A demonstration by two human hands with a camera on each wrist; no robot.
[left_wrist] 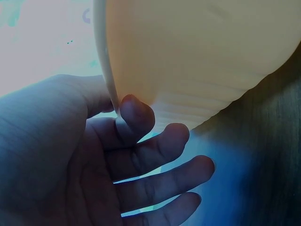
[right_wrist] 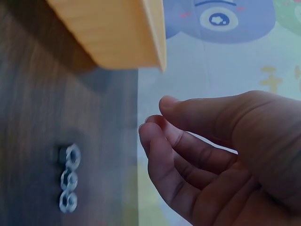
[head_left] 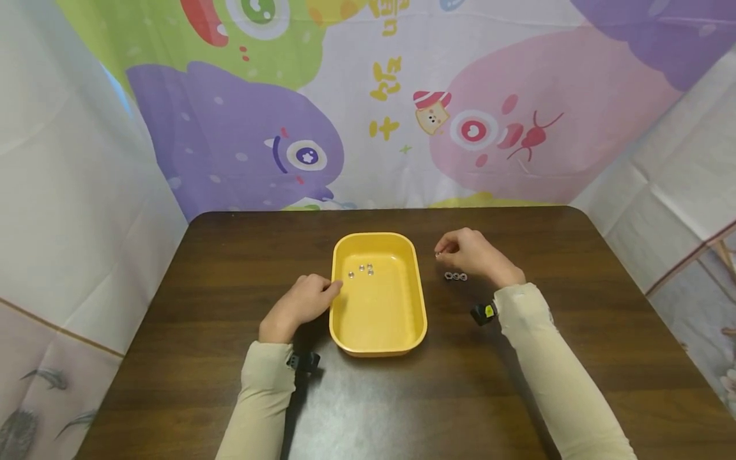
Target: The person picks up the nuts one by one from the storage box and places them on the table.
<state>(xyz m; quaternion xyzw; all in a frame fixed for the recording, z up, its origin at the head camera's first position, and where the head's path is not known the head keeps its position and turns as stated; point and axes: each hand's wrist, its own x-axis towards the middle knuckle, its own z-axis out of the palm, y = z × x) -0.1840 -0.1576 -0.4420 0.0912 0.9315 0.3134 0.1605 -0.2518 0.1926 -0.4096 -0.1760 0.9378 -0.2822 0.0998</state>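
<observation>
A yellow plastic tray (head_left: pixel 378 350) sits on the table, with several small metal nuts (head_left: pixel 361 268) inside near its far left part. My left hand (head_left: pixel 305 299) holds the tray's left rim, thumb on one side and fingertips (left_wrist: pixel 176 139) against the other. To the right of the tray, my right hand (head_left: pixel 473 254) is raised with thumb and fingers together. A small shiny nut (head_left: pixel 437 255) shows at those fingertips in the head view; the right wrist view hides it. Three nuts (right_wrist: pixel 69 180) stand in a touching row on the table below that hand.
The dark wooden table (head_left: pixel 368 409) ends at the back against a cartoon-printed curtain (head_left: pixel 391 172). Pale cloth hangs at both sides. Each wrist wears a small black camera (head_left: pixel 484 313).
</observation>
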